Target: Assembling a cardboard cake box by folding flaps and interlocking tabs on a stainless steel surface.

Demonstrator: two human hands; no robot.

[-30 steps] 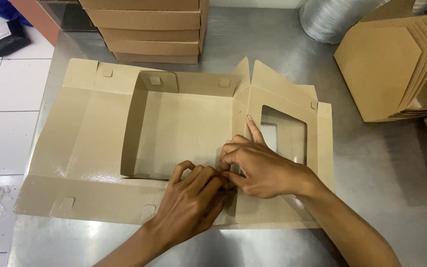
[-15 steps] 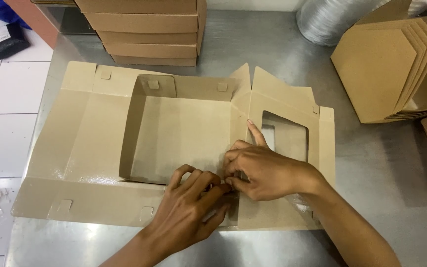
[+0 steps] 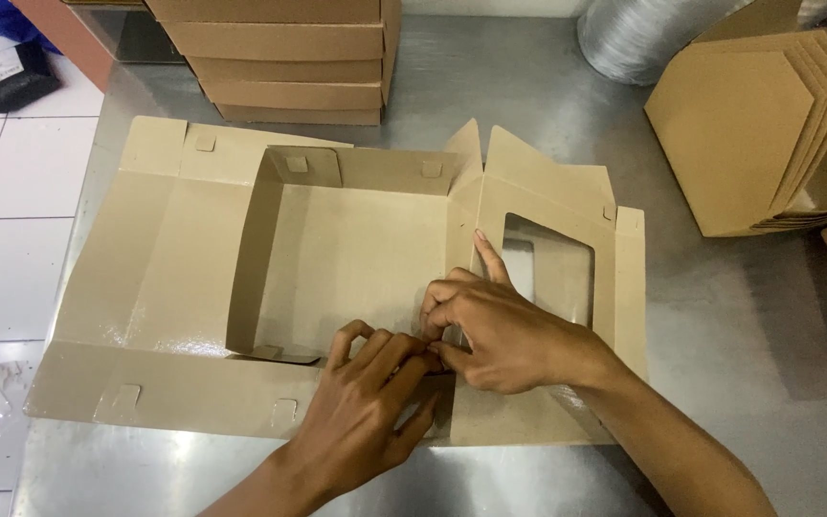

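A brown cardboard box blank lies partly folded on a steel table, with its far, left and right walls raised around the base. A lid panel with a clear window lies to the right. My left hand presses on the near flap at the box's front right corner. Touching it, my right hand pinches the same corner fold, its index finger pointing up along the right wall. Both hands hide the corner tab itself.
A stack of folded brown boxes stands at the table's far edge. Several flat box blanks lean at the right, beside a ribbed silver duct. The table's left edge drops to a white tiled floor.
Both hands stayed at the front right corner with only small finger shifts. The view moved slightly.
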